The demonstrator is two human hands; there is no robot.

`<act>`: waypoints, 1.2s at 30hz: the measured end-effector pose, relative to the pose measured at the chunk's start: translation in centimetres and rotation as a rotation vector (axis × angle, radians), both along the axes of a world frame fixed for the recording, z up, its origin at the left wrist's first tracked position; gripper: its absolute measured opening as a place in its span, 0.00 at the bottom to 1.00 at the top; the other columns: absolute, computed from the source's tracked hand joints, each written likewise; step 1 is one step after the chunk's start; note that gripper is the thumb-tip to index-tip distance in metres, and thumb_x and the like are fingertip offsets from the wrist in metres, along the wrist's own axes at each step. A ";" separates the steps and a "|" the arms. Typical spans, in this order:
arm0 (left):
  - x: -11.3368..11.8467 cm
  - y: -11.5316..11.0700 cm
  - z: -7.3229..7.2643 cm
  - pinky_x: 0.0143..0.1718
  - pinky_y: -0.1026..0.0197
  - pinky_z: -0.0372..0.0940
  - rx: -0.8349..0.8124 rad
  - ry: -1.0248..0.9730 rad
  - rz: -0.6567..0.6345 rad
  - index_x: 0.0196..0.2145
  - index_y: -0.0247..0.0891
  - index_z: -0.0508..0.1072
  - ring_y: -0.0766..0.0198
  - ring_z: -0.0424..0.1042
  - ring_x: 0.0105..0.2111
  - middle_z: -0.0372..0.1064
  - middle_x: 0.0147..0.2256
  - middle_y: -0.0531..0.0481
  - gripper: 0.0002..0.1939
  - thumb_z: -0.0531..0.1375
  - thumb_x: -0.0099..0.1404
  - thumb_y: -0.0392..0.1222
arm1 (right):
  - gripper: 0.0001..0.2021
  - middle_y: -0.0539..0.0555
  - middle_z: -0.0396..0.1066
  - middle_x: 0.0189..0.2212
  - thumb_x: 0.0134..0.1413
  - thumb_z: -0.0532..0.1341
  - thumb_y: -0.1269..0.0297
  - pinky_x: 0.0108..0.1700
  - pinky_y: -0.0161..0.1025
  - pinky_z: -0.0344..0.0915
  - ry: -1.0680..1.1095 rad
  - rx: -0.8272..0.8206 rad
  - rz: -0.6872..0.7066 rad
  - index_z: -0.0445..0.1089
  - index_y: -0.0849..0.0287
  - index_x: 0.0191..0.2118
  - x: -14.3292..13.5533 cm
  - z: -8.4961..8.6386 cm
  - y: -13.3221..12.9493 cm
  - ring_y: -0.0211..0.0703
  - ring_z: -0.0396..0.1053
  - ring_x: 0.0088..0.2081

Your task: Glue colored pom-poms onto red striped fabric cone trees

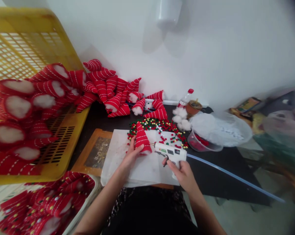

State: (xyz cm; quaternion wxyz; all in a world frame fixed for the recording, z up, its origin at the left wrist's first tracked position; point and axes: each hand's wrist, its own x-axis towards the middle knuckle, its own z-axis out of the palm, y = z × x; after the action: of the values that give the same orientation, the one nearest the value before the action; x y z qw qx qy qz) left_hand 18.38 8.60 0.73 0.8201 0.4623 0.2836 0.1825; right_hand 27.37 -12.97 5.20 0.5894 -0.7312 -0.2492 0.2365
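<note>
In the head view, the left hand (132, 156) grips a striped red cone (141, 139) above the white paper (115, 160); the right hand (183, 173) grasps a glue gun (167, 149) over the paper's right edge. Pompoms (148, 124) line its far edge.

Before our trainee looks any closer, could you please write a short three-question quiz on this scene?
1. Which hand grips the white hot-glue gun?
2. True or false: the plastic bottle behind the work area has a red cap.
3. What does the left hand hold?
A: a white cotton ball
B: a red fabric cone with dashed white stripes
C: a yellow pompom

Key:
1. The right hand.
2. True.
3. B.
</note>
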 end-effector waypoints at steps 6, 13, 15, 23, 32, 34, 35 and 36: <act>-0.3 -0.2 0.2 0.49 0.47 0.73 0.033 -0.055 -0.022 0.66 0.51 0.58 0.44 0.76 0.54 0.69 0.62 0.41 0.42 0.69 0.57 0.48 | 0.21 0.53 0.72 0.22 0.62 0.62 0.44 0.30 0.38 0.65 -0.050 -0.036 0.059 0.80 0.57 0.35 0.0 -0.1 -0.2 0.46 0.69 0.28; -0.8 -0.2 -0.3 0.54 0.45 0.72 0.111 -0.092 -0.097 0.68 0.53 0.58 0.43 0.73 0.58 0.67 0.64 0.41 0.46 0.71 0.55 0.49 | 0.17 0.56 0.79 0.33 0.64 0.61 0.48 0.41 0.41 0.70 -0.135 -0.040 0.085 0.79 0.56 0.36 0.0 -0.1 -0.5 0.50 0.74 0.36; -0.9 -0.2 -0.4 0.54 0.45 0.72 0.098 -0.083 -0.103 0.68 0.53 0.58 0.43 0.72 0.59 0.66 0.64 0.41 0.46 0.71 0.55 0.46 | 0.17 0.55 0.78 0.30 0.65 0.60 0.49 0.38 0.39 0.69 -0.142 -0.058 0.087 0.79 0.57 0.35 -0.1 0.0 -0.6 0.48 0.73 0.32; -0.9 0.2 -1.4 0.54 0.49 0.73 0.163 -0.102 -0.063 0.68 0.55 0.59 0.46 0.73 0.59 0.64 0.66 0.43 0.49 0.72 0.52 0.40 | 0.17 0.56 0.77 0.29 0.64 0.61 0.50 0.36 0.40 0.68 -0.175 -0.131 0.117 0.75 0.57 0.31 -0.3 0.9 -0.9 0.50 0.73 0.33; -1.1 0.2 -0.8 0.57 0.51 0.70 0.145 -0.081 -0.102 0.70 0.52 0.52 0.45 0.69 0.62 0.56 0.70 0.43 0.52 0.72 0.54 0.43 | 0.17 0.55 0.77 0.29 0.64 0.60 0.51 0.40 0.41 0.68 -0.241 -0.154 0.119 0.74 0.57 0.29 -0.4 1.6 -0.9 0.48 0.72 0.32; -1.1 0.2 -0.7 0.59 0.51 0.69 0.154 -0.077 -0.122 0.71 0.52 0.49 0.45 0.67 0.63 0.53 0.71 0.43 0.53 0.72 0.54 0.44 | 0.18 0.55 0.77 0.28 0.65 0.58 0.50 0.38 0.40 0.68 -0.253 -0.186 0.132 0.73 0.57 0.29 -0.4 1.6 -0.9 0.48 0.72 0.31; -1.1 0.2 -0.7 0.59 0.51 0.68 0.157 -0.073 -0.129 0.71 0.52 0.48 0.44 0.66 0.64 0.51 0.72 0.44 0.53 0.71 0.55 0.44 | 0.19 0.55 0.77 0.27 0.65 0.58 0.50 0.37 0.39 0.67 -0.260 -0.199 0.141 0.73 0.58 0.29 -0.4 1.6 -0.9 0.48 0.72 0.31; -1.1 0.2 -0.8 0.60 0.51 0.68 0.159 -0.070 -0.132 0.71 0.51 0.47 0.43 0.65 0.65 0.49 0.73 0.44 0.54 0.71 0.55 0.44 | 0.19 0.55 0.76 0.27 0.65 0.57 0.50 0.36 0.39 0.67 -0.267 -0.209 0.146 0.73 0.58 0.29 -0.4 1.6 -0.9 0.47 0.72 0.31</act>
State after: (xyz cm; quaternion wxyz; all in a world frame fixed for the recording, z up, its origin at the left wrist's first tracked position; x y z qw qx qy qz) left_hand 17.24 8.82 -0.05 0.8005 0.5369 0.2084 0.1660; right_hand 26.96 -13.91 6.83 0.4530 -0.7934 -0.3516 0.2041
